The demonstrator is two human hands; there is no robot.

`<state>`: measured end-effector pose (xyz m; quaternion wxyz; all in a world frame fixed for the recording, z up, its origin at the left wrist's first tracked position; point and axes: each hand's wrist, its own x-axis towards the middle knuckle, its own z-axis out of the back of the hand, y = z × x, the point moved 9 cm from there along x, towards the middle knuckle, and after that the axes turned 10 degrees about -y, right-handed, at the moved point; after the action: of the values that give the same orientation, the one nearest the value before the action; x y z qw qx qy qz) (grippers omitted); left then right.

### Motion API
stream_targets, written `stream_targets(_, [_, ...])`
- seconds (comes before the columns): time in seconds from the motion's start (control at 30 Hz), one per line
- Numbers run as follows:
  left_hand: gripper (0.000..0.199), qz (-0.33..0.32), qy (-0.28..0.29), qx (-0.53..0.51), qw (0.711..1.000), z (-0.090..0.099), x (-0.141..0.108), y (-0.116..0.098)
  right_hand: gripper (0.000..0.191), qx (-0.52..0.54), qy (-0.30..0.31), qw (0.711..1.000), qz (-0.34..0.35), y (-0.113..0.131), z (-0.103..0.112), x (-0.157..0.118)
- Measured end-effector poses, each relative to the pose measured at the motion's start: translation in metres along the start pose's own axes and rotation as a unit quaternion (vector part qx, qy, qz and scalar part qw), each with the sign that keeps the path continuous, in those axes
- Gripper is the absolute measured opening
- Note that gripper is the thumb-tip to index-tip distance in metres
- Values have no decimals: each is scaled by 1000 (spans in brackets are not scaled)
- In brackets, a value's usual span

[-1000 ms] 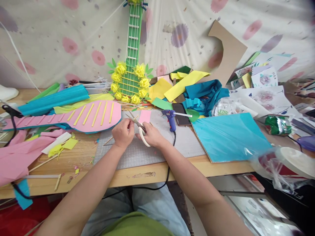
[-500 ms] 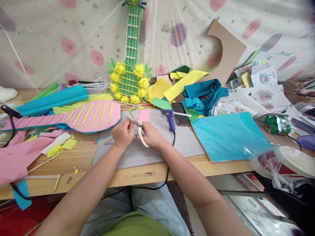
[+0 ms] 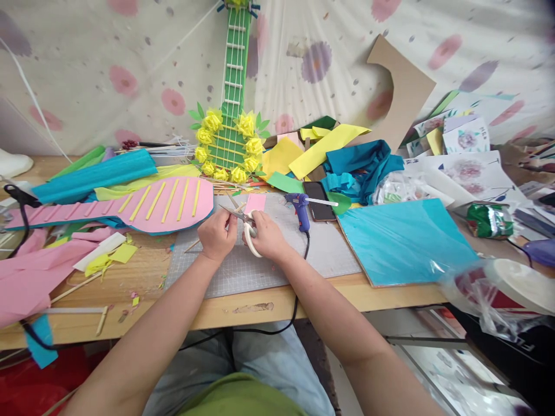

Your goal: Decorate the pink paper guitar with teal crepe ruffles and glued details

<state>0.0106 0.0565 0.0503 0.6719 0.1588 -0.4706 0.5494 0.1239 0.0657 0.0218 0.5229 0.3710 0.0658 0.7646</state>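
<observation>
Closely worked: right hand (image 3: 269,236) grips white-looped, pointed metal scissors (image 3: 247,232) — blades parted. Left hand (image 3: 217,234) curled closed — contents unclear.

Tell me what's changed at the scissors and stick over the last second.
The scissors have shifted slightly left, toward the left hand; the stick's outer end sits a touch further right. Nothing was visibly let go or newly taken hold of: the right hand keeps the scissors. Glue gun and phone stayed put.

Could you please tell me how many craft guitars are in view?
2: a green guitar upright at the back, and a pink guitar lying on the left of the table.
</observation>
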Motion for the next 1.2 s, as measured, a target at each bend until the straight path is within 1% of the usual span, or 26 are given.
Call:
stream_targets(0.2, [29, 2, 7, 8, 1000, -1, 0, 1, 16, 8, 9, 1000, -1, -1, 0, 1])
stream_targets(0.4, [31, 2, 16, 5, 1000, -2, 0, 1, 17, 22, 38, 999, 2, -2, -5, 0])
stream_targets(0.57, [31, 10, 16, 0, 1000, -1, 0, 1, 16, 1, 16, 1000, 5, -1, 1, 1])
stream_targets(0.83, [29, 3, 19, -16, 1000, -3, -1, 1, 16, 2, 46, 999, -2, -2, -2, 0])
stream_targets(0.93, [30, 8, 21, -15, 1000, -3, -1, 2, 16, -2, 40, 999, -3, -1, -2, 0])
stream_targets(1.07, [31, 13, 12, -24, 1000, -2, 0, 2, 16, -13, 13, 1000, 2, 0, 1, 1])
stream_targets(1.2, [30, 4, 1, -26, 1000, -1, 0, 1, 16, -9, 23, 1000, 0, 0, 2, 1])
